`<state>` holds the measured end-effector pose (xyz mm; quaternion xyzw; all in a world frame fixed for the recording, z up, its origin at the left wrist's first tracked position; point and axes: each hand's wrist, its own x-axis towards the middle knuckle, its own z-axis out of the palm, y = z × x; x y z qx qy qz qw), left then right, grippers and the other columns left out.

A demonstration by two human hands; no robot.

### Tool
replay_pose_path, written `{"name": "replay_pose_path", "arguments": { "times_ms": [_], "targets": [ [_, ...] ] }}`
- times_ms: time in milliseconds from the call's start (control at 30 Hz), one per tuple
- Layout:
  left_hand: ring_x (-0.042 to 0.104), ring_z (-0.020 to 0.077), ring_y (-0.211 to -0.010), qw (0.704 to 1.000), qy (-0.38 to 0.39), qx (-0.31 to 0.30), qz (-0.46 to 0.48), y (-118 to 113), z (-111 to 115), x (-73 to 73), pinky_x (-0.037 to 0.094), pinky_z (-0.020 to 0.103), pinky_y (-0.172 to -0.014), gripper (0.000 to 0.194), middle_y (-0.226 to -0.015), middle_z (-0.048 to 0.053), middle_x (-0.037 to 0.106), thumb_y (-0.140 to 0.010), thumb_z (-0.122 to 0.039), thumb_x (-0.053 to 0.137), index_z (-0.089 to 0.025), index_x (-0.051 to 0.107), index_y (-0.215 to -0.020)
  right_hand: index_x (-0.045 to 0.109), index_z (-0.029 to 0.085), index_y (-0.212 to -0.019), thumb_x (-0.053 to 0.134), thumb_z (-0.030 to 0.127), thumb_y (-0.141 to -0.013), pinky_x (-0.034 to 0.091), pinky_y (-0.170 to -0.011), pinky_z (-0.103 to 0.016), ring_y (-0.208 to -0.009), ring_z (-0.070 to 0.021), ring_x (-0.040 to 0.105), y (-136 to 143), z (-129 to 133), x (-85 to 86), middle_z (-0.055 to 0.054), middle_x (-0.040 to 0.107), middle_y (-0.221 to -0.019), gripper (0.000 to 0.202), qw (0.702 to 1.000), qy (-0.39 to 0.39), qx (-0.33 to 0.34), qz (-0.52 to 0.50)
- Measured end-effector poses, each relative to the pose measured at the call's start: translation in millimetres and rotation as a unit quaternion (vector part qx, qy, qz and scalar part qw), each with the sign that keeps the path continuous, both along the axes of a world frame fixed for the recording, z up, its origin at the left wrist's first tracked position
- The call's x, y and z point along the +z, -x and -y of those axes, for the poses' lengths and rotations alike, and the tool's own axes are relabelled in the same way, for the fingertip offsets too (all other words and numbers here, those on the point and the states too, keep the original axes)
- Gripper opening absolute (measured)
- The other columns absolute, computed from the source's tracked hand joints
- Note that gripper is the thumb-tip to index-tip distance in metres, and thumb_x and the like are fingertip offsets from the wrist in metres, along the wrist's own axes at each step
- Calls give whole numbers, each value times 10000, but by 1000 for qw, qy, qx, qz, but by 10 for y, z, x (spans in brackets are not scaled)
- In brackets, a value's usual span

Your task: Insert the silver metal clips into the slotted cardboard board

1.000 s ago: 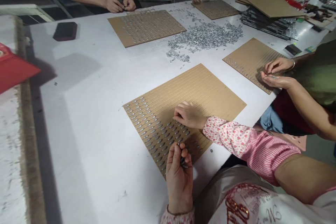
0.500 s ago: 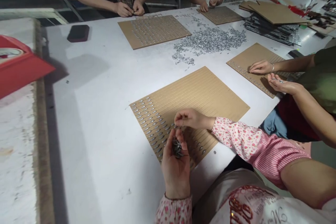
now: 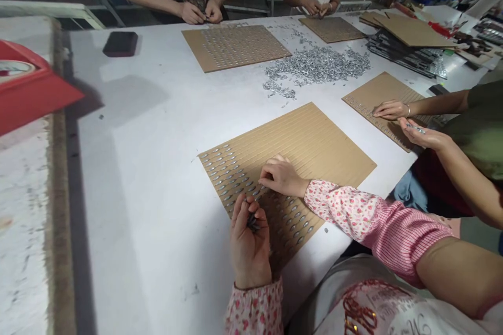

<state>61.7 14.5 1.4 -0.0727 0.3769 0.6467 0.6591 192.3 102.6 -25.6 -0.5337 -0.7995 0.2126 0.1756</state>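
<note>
A brown grooved board [image 3: 314, 136] lies in front of me, with rows of small spindle-shaped grey metal pieces [image 3: 223, 174] along its left part and more at its near edge. My left hand [image 3: 250, 243], palm up with fingers curled, cups a clump of loose metal pieces [image 3: 253, 222] over the board's near left edge. My right hand [image 3: 281, 175] rests palm down on the board by the end of the rows. Its thumb and forefinger are pinched together at the grooves; what lies between the fingertips is too small to make out.
A heap of loose metal pieces [image 3: 322, 65] lies beyond my board. Co-workers' hands work at other boards [image 3: 196, 49] across the table and to my right. A dark box [image 3: 120, 44] stands far left, a red object [image 3: 35, 84] nearer, and stacked boards [image 3: 416, 29] far right.
My hands have drawn apart: the left has shifted left and curled its fingers more, while the right has gone from above the left fingertips down onto the board. The view has shifted slightly.
</note>
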Motion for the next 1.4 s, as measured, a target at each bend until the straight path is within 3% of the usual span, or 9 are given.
{"name": "replay_pose_path", "arguments": {
  "times_ms": [133, 233, 400, 600, 700, 833, 1100, 1300, 1400],
  "targets": [
    [543, 31, -602, 999, 17, -3, -27, -45, 6, -5, 465, 89, -543, 122, -797, 17, 609, -755, -43, 655, -131, 668, -838, 622, 165, -768, 644, 357, -809, 304, -801, -306, -886, -176, 457, -6, -13, 17, -31, 599, -825, 198, 1000, -4, -16, 0],
    [542, 30, -586, 1000, 16, -14, -22, -80, 23, -8, 448, 85, -510, 102, -779, 19, 617, -720, -71, 710, -121, 659, -793, 633, 152, -796, 634, 358, -823, 350, -821, -304, -846, -154, 499, -48, 0, 100, -28, 614, -815, 207, 994, 36, 17, -101],
    [520, 22, -542, 999, -15, -48, -13, -135, 42, -38, 402, 79, -449, 172, -737, -3, 606, -666, -121, 773, -117, 674, -806, 641, 140, -911, 639, 332, -812, 428, -736, -239, -804, -112, 573, -123, 112, 320, -22, 651, -867, 216, 921, 206, 143, -299],
    [633, 79, -703, 999, 23, -49, 3, -148, 33, 11, 512, 118, -597, 166, -879, 81, 675, -849, -83, 548, -85, 689, -936, 560, 139, -860, 592, 397, -829, 461, -705, -245, -720, -107, 601, -158, 99, 274, -17, 646, -780, 262, 864, 284, 96, -405],
    [651, 81, -738, 998, 58, -34, 1, -128, 22, 73, 528, 124, -632, 259, -938, 104, 695, -883, -28, 442, -95, 676, -970, 556, 143, -875, 538, 353, -869, 452, -728, -255, -727, -108, 584, -244, -30, 197, -23, 644, -801, 210, 900, 226, 38, -370],
    [615, 48, -586, 996, 87, -32, 9, -122, 17, 89, 499, 93, -524, 206, -806, 68, 695, -879, -35, 474, -109, 654, -810, 632, 152, -864, 521, 209, -878, 407, -805, -284, -794, -131, 546, -352, -181, 156, -32, 640, -821, 125, 979, 93, 99, -150],
    [675, 118, -814, 997, 56, -49, -10, -189, 37, 24, 547, 156, -692, 209, -900, 93, 707, -830, -17, 517, -115, 696, -871, 638, 153, -826, 589, 233, -858, 377, -801, -276, -821, -149, 527, -296, -201, 79, -37, 651, -817, 99, 991, 22, 128, -18],
    [618, 71, -611, 995, 56, -78, 11, -182, 49, 30, 513, 123, -519, 160, -807, 60, 683, -826, -43, 548, -109, 684, -878, 638, 150, -781, 596, 214, -844, 370, -797, -281, -797, -144, 505, -265, -185, 67, -38, 616, -780, 99, 994, 2, 107, -15],
    [560, 55, -543, 996, 28, -87, 15, -184, 57, 20, 449, 107, -431, 37, -734, 35, 641, -803, -122, 636, -106, 669, -804, 649, 136, -818, 616, 254, -831, 395, -736, -255, -744, -122, 512, -262, -138, 152, -22, 605, -756, 123, 986, 71, 98, -111]
  ]
}}
